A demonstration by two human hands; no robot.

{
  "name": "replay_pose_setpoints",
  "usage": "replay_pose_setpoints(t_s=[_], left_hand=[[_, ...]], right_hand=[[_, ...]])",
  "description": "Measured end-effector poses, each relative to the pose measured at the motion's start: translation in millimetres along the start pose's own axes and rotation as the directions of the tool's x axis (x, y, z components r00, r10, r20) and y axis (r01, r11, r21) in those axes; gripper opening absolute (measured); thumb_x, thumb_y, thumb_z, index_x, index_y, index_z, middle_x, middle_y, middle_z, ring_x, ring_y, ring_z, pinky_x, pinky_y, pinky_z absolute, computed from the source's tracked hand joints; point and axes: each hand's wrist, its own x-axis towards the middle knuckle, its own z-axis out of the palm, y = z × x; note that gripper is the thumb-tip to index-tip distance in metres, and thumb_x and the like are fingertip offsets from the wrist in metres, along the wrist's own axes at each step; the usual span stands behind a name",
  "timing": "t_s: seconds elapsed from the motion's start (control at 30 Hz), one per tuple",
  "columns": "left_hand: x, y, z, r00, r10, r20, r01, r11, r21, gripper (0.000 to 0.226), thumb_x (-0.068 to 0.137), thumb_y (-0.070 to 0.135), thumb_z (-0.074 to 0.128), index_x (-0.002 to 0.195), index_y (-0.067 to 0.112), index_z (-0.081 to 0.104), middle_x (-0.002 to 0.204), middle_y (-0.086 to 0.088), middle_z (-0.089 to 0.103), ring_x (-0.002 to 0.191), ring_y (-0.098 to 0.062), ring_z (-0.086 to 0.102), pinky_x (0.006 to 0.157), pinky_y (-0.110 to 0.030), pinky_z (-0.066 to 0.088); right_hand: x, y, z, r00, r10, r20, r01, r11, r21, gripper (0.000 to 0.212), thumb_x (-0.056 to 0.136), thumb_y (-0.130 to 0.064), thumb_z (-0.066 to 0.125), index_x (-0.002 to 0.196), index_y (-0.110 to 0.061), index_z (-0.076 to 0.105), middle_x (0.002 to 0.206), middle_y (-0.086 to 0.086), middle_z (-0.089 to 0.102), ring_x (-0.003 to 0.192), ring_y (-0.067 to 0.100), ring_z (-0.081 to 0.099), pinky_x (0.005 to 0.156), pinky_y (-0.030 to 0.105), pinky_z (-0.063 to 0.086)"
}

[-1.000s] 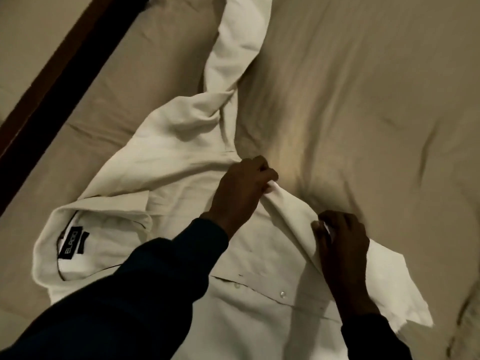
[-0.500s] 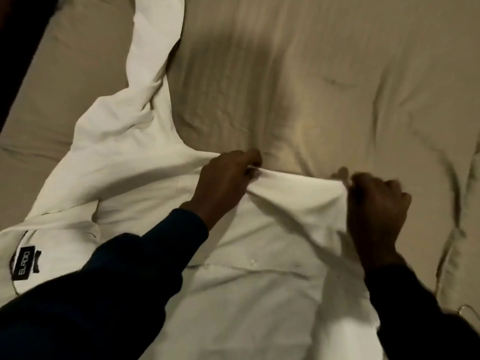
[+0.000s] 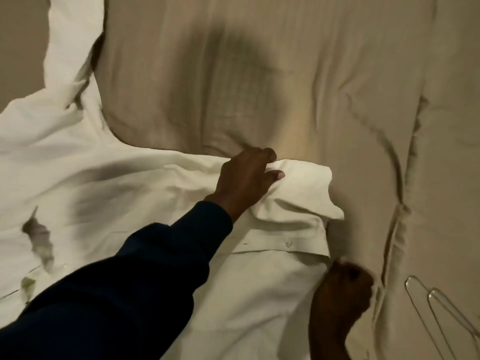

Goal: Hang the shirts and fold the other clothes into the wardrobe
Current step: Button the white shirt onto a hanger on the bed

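A white button-up shirt [image 3: 109, 193] lies spread on the beige bed, one sleeve [image 3: 75, 42] running up to the top left. Its right side is folded over into a bunched flap [image 3: 301, 193]. My left hand [image 3: 246, 180] grips that flap at its upper edge, fingers curled over the fold and thumb on top. Lower down, my right hand [image 3: 342, 289] is a blurred fist at the shirt's right edge below the button placket [image 3: 287, 244], and it seems to pinch the fabric there.
The beige bedcover [image 3: 259, 74] fills the upper and right part of the view, with a deep crease [image 3: 397, 216] at the right. Two thin wire hangers [image 3: 441, 315] lie on the cover at the bottom right, just right of my right hand.
The view has shifted right, bringing the hangers in. My right hand has dropped from the flap's far corner down to the shirt's lower right edge. My left hand still holds the fold.
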Motion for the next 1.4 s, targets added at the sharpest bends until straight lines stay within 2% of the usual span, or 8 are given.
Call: replay_pose_setpoints(t_s=[0.3,0.47,0.57,0.7,0.83,1.07,1.27,1.4], left_hand=[[48.2,76.7,40.3,0.966,0.121,0.229,-0.128,0.992,0.016,0.013,0.096,0.027,0.063,0.096,0.019,0.074,0.101,0.003,0.072,0.096,-0.019,0.064,0.074,-0.027,0.040],[45.4,79.9,68.8,0.976,0.132,-0.173,-0.160,0.975,-0.154,0.013,0.094,0.009,0.056,0.090,0.009,0.068,0.078,0.001,0.067,0.074,-0.019,0.062,0.066,-0.032,0.045],[41.7,72.0,85.2,0.960,0.164,-0.229,-0.206,0.963,-0.173,0.014,0.095,0.010,0.053,0.090,0.007,0.065,0.080,0.001,0.063,0.074,-0.016,0.058,0.068,-0.028,0.044],[46.4,70.1,93.0,0.950,0.178,-0.255,-0.219,0.965,-0.144,0.012,0.095,0.009,0.053,0.096,0.007,0.065,0.090,-0.004,0.066,0.081,-0.012,0.057,0.071,-0.022,0.044],[14.3,84.6,92.1,0.928,0.184,-0.324,-0.267,0.935,-0.233,0.028,0.092,0.005,0.059,0.121,0.005,0.060,0.123,-0.009,0.055,0.105,-0.016,0.058,0.089,-0.020,0.048],[-217.7,40.5,121.3,0.756,-0.424,-0.499,0.356,0.906,-0.231,0.024,0.096,0.016,0.062,0.109,-0.003,0.056,0.107,-0.017,0.053,0.097,-0.030,0.049,0.090,-0.020,0.038],[-336.9,-6.9,138.9,-0.104,-0.994,0.038,0.736,-0.103,-0.669,0.089,0.092,0.063,0.053,0.125,-0.019,0.050,0.123,-0.038,0.054,0.118,-0.051,0.053,0.107,-0.053,0.040],[-347.5,9.5,144.4,-0.013,-0.932,0.363,0.147,-0.361,-0.921,0.064,0.069,0.072,0.075,0.104,0.019,0.072,0.109,-0.018,0.072,0.101,-0.044,0.068,0.087,-0.071,0.049]], right_hand=[[-42.9,107.7,-41.8,0.744,0.053,0.666,-0.008,0.997,-0.070,0.039,0.072,-0.044,0.085,0.104,-0.027,0.070,0.097,-0.001,0.070,0.100,0.025,0.066,0.074,0.008,0.041],[-37.7,129.0,-62.3,0.930,-0.041,0.366,0.023,0.998,0.055,0.110,0.073,-0.093,0.038,0.105,0.007,0.073,0.106,0.028,0.070,0.101,0.043,0.069,0.084,0.025,0.044],[-9.0,139.4,-81.5,0.891,0.037,0.452,-0.066,0.997,0.049,0.065,0.093,-0.058,0.052,0.116,0.000,0.066,0.129,0.025,0.058,0.137,0.027,0.043,0.110,0.021,0.027],[-1.5,171.9,-99.5,0.721,0.218,0.657,-0.225,0.971,-0.076,0.015,0.088,0.006,0.068,0.086,-0.008,0.071,0.080,0.015,0.061,0.091,0.043,0.058,0.078,0.035,0.045],[-18.6,177.3,-96.7,0.842,0.221,0.493,-0.239,0.971,-0.028,0.038,0.076,0.011,0.077,0.079,-0.024,0.061,0.080,-0.003,0.060,0.073,0.013,0.055,0.061,0.008,0.042],[-45.8,174.4,-81.9,0.683,0.310,0.662,-0.455,0.889,0.053,0.075,0.061,-0.022,0.093,0.121,-0.019,0.048,0.104,-0.004,0.063,0.094,0.023,0.058,0.087,0.038,0.045],[-32.1,167.4,-108.7,0.469,0.110,0.876,-0.208,0.978,-0.012,0.032,0.085,-0.042,0.071,0.115,-0.043,0.061,0.116,-0.021,0.067,0.113,0.006,0.061,0.104,0.038,0.047],[1.1,178.9,-123.0,0.632,0.208,0.747,-0.126,0.978,-0.166,0.048,0.092,-0.041,0.061,0.136,-0.021,0.057,0.138,0.001,0.055,0.128,0.026,0.049,0.108,0.034,0.037]])
